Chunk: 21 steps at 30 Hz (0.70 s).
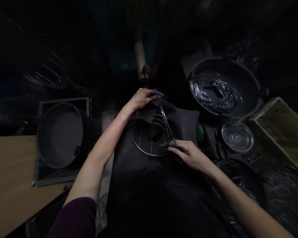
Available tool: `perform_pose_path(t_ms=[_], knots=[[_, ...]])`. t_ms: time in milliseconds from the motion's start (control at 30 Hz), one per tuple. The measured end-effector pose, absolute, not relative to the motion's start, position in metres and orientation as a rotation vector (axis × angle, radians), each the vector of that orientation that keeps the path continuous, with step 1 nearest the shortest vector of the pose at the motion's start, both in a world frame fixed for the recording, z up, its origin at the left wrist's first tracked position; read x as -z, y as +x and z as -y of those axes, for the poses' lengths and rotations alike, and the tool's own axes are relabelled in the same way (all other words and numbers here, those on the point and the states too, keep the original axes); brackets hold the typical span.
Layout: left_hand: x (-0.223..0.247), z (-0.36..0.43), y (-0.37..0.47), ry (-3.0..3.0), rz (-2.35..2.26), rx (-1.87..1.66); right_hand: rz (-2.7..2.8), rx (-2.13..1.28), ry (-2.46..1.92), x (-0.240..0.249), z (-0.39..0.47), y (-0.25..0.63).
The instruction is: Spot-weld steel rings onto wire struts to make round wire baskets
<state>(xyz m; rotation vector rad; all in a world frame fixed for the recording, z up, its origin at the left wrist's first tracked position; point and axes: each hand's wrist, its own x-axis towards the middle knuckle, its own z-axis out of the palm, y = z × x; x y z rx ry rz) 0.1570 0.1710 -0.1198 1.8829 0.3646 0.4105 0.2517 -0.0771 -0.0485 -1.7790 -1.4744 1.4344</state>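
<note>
At frame centre, shiny metal wire [164, 115], slanted steeply down rightward, is pinched by the left hand [142, 98] above and the right hand [188, 153] below; a round wire frame [151, 154] is seen behind.

Dim light is being shed on the left hand [142, 98] and right hand [187, 153]; beyond them, much is being swallowed by shadow. Glints are being thrown by wires [225, 99] right of the grip; edges are being blurred and stretched.

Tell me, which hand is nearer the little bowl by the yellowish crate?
Right. The right hand is left of the bowl, with a gap between; the left hand is farther left and higher in the picture.
</note>
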Motion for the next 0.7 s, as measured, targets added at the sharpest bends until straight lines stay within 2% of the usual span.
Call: perform_pose_path(t_ms=[333, 500, 600, 700], knots=[[0.126, -0.172, 0.148, 1.923, -0.427, -0.489, 1.264, -1.614, -1.766, 0.054, 0.082, 0.223], [0.124, -0.180, 0.156, 2.047, -0.348, -0.412, 1.446, -1.480, -1.766, 0.073, 0.077, 0.207], [0.124, -0.165, 0.126, 2.089, -0.462, -0.463, 1.398, -1.422, -1.771, 0.072, 0.061, 0.207], [0.128, -0.112, 0.067, 2.175, -0.480, -0.430, 1.123, -1.392, -1.786, 0.060, 0.040, 0.218]])
